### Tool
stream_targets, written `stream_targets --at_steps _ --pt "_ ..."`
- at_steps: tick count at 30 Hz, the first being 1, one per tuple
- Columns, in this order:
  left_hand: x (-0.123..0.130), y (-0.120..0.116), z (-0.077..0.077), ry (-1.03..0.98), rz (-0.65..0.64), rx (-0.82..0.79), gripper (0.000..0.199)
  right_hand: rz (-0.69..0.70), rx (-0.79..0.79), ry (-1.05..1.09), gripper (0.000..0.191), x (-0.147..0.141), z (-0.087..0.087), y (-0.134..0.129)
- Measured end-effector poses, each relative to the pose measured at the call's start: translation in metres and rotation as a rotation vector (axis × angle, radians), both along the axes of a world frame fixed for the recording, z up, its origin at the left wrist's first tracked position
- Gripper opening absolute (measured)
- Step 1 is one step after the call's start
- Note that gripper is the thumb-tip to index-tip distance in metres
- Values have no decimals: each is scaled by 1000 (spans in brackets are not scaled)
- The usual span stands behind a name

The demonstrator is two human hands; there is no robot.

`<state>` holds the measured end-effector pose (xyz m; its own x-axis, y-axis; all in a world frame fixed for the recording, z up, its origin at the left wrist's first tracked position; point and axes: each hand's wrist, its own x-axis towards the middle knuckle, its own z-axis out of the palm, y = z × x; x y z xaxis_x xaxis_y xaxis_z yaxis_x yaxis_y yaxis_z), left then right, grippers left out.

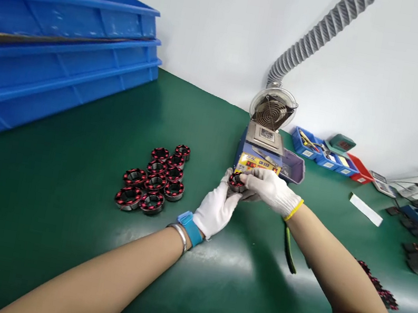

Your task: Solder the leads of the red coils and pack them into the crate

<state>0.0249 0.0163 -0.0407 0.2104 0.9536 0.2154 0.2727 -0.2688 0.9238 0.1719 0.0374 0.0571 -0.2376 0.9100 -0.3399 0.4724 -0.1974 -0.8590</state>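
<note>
Both of my white-gloved hands meet over the middle of the bench at a small ring-shaped motor stator (237,181), black with red windings. My left hand (219,206), a blue band at its wrist, grips the stator's left and near side. From the right, my right hand (267,190) has thumb and fingers closed on the same ring. Just beyond them stands a blue box-shaped device (261,154) with a yellow panel and red digits. Left of my hands, several similar stators (155,184) lie close together. Beneath my right forearm shows a green tool handle (288,250).
Stacked blue crates (64,63) fill the left back. A fume fan (272,112) with a grey hose (325,34) stands behind the device, beside a purple tray (293,166). Small blue bins (305,143) and a red bin (359,170) line the wall. More stators (379,286) lie at right.
</note>
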Motion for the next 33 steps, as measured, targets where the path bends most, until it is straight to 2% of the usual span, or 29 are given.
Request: stream_targets --at_steps 2,4,7,10,14,17,21,27,33 --pt "2 0 0 9 -25 -13 70 -14 -38 -8 23 3 1 7" --pt "4 1 0 2 -37 -56 76 -110 14 -25 27 7 1 17" --pt "8 2 -1 -16 -60 -105 84 -256 288 -135 41 18 5 39" --pt "9 3 -2 -9 -65 -122 82 -305 566 -278 44 35 12 68" --pt "9 3 -4 3 -70 -126 77 -412 718 -428 45 55 17 103" --pt "9 3 -6 7 -72 -110 74 -497 757 -458 48 63 12 123" --pt "9 4 -6 7 -64 -112 74 -534 729 -484 44 68 1 138" --pt "9 4 -4 18 -65 -113 74 -519 706 -602 43 69 -2 141" --pt "9 5 -6 26 -75 -114 72 -549 707 -569 42 70 2 145"
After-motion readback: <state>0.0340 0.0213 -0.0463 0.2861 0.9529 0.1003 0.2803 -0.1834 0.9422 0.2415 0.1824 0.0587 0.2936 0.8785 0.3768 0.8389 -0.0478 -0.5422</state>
